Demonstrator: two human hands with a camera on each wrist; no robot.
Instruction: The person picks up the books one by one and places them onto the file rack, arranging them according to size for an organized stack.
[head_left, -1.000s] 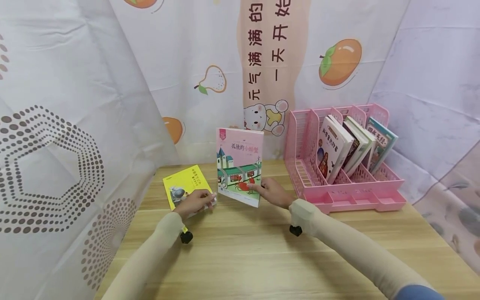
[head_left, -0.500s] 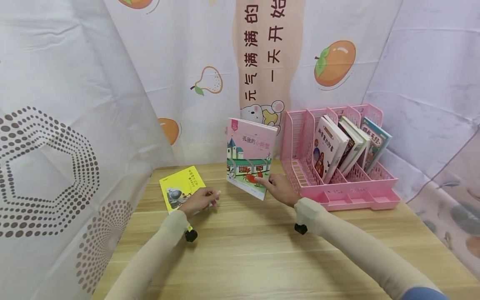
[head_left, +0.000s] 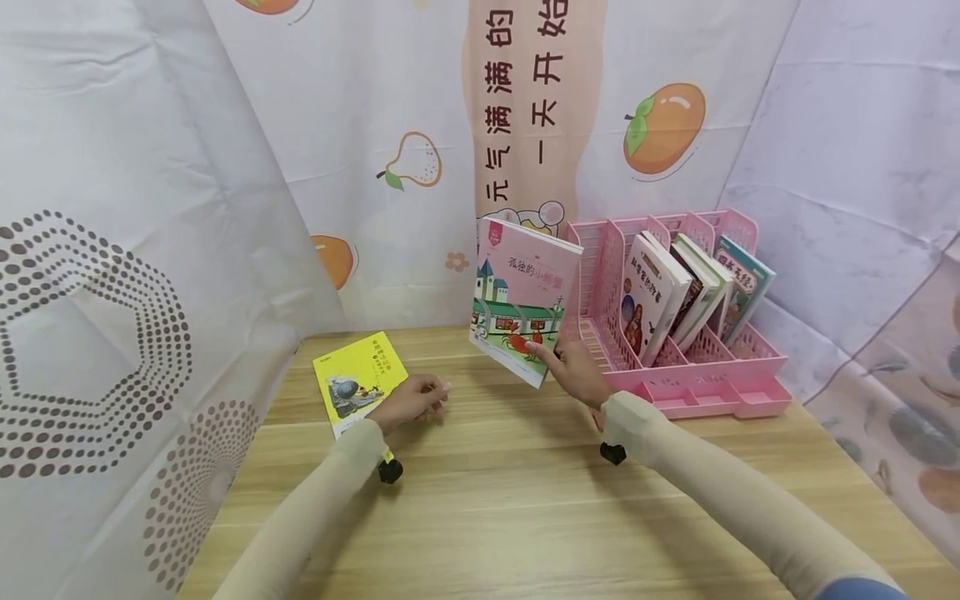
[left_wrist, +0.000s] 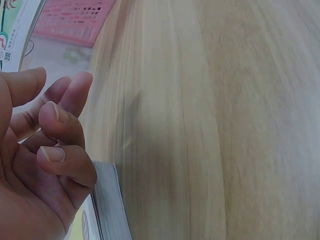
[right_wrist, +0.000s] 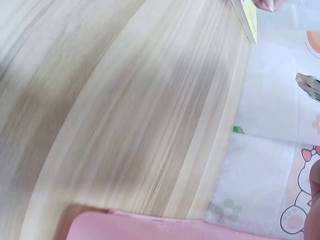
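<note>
My right hand (head_left: 581, 372) grips a pink picture book (head_left: 517, 292) by its lower right corner, thumb on the cover. The book is raised off the table, tilted, its cover with a red crab towards me. Its upper right edge overlaps the left end of the pink file rack (head_left: 705, 380). My left hand (head_left: 410, 400) hovers above the table beside a yellow book (head_left: 358, 375) lying flat. In the left wrist view, the left hand's fingers (left_wrist: 70, 160) are loosely curled with nothing between them. Little of the right hand (right_wrist: 314, 200) shows in the right wrist view.
Several books lean in the rack's slots, among them a white one (head_left: 652, 292) and a teal one (head_left: 746, 287). The leftmost slot shows no book. A patterned curtain (head_left: 360, 100) hangs behind the wooden table (head_left: 480, 517).
The pink book has moved right and up towards the rack in my right hand, tilting more. My left hand has drawn slightly to the right, off the yellow book.
</note>
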